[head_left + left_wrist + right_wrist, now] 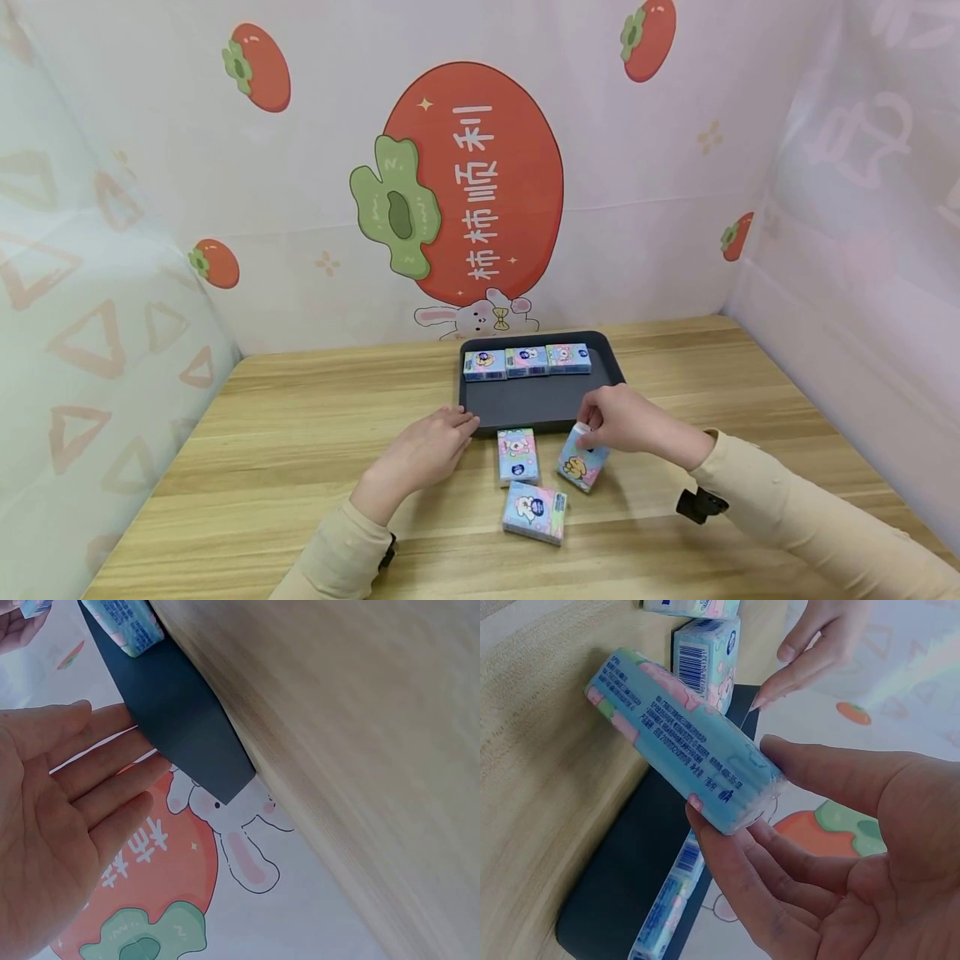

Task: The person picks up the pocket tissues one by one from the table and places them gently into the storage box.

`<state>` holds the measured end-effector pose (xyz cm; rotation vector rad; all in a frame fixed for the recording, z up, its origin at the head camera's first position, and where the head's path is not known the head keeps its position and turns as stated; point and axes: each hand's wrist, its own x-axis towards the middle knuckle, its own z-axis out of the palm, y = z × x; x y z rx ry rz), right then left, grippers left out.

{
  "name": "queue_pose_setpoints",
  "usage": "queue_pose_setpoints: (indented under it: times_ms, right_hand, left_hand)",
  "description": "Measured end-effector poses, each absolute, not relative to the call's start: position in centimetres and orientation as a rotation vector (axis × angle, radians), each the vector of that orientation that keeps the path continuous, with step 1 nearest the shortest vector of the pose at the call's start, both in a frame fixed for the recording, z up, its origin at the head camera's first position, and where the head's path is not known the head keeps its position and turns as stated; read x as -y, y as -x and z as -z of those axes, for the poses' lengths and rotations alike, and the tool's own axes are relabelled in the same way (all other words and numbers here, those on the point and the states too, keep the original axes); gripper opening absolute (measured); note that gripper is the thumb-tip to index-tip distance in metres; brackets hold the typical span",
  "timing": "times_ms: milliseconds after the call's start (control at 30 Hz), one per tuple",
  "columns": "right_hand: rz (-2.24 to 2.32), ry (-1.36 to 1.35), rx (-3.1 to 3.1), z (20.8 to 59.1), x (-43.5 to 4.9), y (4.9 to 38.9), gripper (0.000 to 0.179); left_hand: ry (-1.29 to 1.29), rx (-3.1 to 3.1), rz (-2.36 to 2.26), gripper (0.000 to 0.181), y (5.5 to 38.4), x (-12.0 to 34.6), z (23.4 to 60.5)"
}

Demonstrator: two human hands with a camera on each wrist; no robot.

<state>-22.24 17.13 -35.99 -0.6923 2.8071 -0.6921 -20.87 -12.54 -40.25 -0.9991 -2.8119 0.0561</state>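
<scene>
Currently, R hand [618,419] pinches a cartoon-print tissue pack [581,468] by one end, thumb vs. fingers, tilted, just off the near side of the dark-gray tray [525,404]; L hand [429,447], fingers straight, grips nothing, tips at tray's near-L corner; three more packs [527,361] line the tray's far wall; one loose pack [518,457] lies between the hands, another pack [534,511] nearer the person, both on the wood-grain table [337,400]; prob. best: light pinch so soft wrap won't crumple; square pack up before letting go; avoid nudging tray w/ L fingers.
</scene>
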Motion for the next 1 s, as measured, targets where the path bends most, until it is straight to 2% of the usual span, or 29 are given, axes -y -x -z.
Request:
queue_pose_setpoints:
  times_ms: [1000]
  right_hand:
    - [0.767, 0.697, -2.880, 34.2, -16.5, 23.0, 0.021]
  left_hand:
    - [1.012, 2.783, -0.053, 0.031, 20.9, 12.6, 40.3]
